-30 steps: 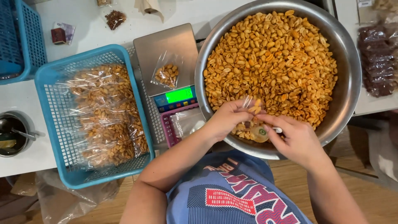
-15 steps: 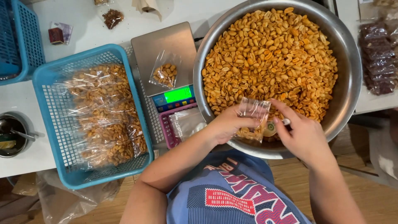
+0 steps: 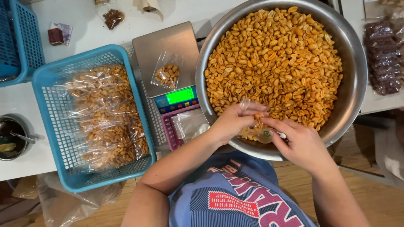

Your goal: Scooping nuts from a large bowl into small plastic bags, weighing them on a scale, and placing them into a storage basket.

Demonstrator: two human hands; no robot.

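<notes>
Head view, looking straight down: at six o'clock a blue printed shirt [image 3: 235, 197] fills the near edge, both forearms rising out of it. The left hand [image 3: 231, 122] is closed around the mouth of a small clear bag [image 3: 252, 130], fingers curled over its top; the bag is crumpled and mostly covered, so only a fold of plastic and a few nuts inside it show. The right hand [image 3: 301, 143], just at four o'clock of the left, pinches a small scoop [image 3: 266, 135] with a pale round bowl and a green mark, pressed against the bag; its handle is hidden but for a white tip past the fingers. Both hands sit over the near rim of a big steel bowl [image 3: 351, 84], heaped with orange roasted peanuts [image 3: 273, 59]; the bowl's far edge is cut off at twelve o'clock.

At nine o'clock of the hands a pink basket [image 3: 169, 126] holds empty clear bags, half tucked under the bowl. Beyond it stands a scale [image 3: 166, 50] with a lit green display, a part-filled bag [image 3: 167, 73] on its steel plate. Further toward nine o'clock a blue basket [image 3: 48, 80] on the white tabletop [image 3: 88, 29] is stacked with filled bags of peanuts. A metal cup [image 3: 14, 134] at the left edge is partly cut off, and its contents are hard to make out. Dark packets [image 3: 383, 59] lie at two o'clock, blurred.
</notes>
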